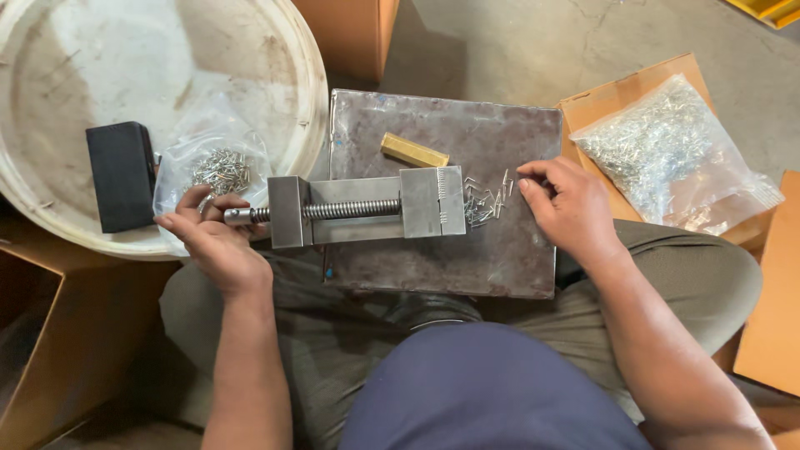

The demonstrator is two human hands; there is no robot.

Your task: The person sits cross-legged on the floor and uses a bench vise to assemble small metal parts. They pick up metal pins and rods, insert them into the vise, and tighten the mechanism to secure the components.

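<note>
Fingers, left hand [218, 242]: being curled around the screw handle [237, 216] at the end of the small steel vise [367, 208], thumb and fingers closed on it.
Fingers, right hand [567, 208]: being pinched together at the edge of the loose pins [487, 200]; whether a pin is actually being held can't be told, it's too small.
Vise spot: it's being kept on the grey metal plate [500, 258], which is being rested across the person's lap; the handle end is being hung off the plate's left edge, just over the white drum lid [308, 75].
Pins spot: a little scatter is being left on the plate, right beside the vise's ribbed jaw face.
Vise handling: probably heavy, stiff, solid steel; best taken by the body block or the handle, not the threaded screw.
Pins handling: likely light, thin, slippery and easily scattered; best pinched one at a time at mid-length.
Nearby stuff: a brass-coloured bar [414, 151] is lying on the plate, a black block [122, 175] and a small clear bag of pins [218, 169] on the lid, a bigger bag of pins [675, 154] on cardboard [604, 100] to the right.
Hard to see: the vise's jaw gap is being viewed from above, so anything clamped there can't be made out; the left fingertips are being hidden under the handle.
</note>
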